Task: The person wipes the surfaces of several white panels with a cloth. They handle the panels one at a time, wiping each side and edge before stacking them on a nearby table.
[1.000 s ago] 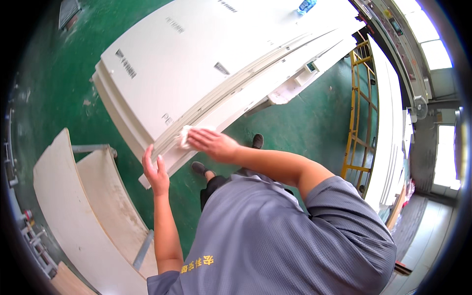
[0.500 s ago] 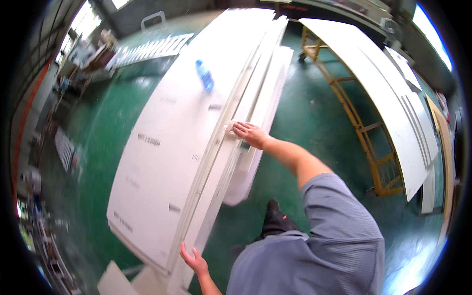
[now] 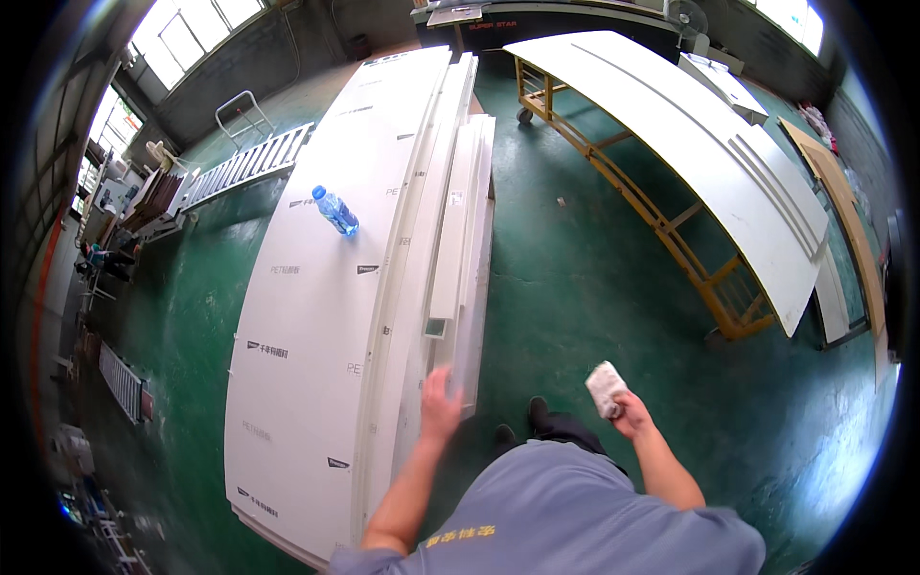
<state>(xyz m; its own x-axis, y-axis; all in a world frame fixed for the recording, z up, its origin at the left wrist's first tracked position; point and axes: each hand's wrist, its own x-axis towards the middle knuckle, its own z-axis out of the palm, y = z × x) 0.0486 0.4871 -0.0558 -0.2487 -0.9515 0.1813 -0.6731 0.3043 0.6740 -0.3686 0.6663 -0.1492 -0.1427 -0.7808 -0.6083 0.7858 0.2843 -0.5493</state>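
Observation:
A folded white cloth [image 3: 605, 388] is pinched in my right hand [image 3: 632, 415], held out over the green floor away from the boards. My left hand [image 3: 440, 410] is somewhat blurred, its fingers pointing up and apart with nothing seen in them. It hovers by the near end of the long white strips [image 3: 443, 278]; whether it touches them I cannot tell. Beside these strips lies a stack of large white boards [image 3: 297, 383] with dark print on its top sheet. A clear blue bottle [image 3: 336, 212] stands on that sheet.
To the right, a yellow wheeled frame [image 3: 671, 225] carries more white panels [image 3: 661, 125]. Brown-edged boards [image 3: 843, 211] lean farther right. A white slatted rack [image 3: 249, 168] and a metal-handled trolley [image 3: 244, 115] stand at the far left. My shoes [image 3: 539, 410] are on the green floor [image 3: 546, 297].
My right hand has left the strips and swung right and back, cloth still in it. My left hand has moved forward and right along the strips. The view has shifted.

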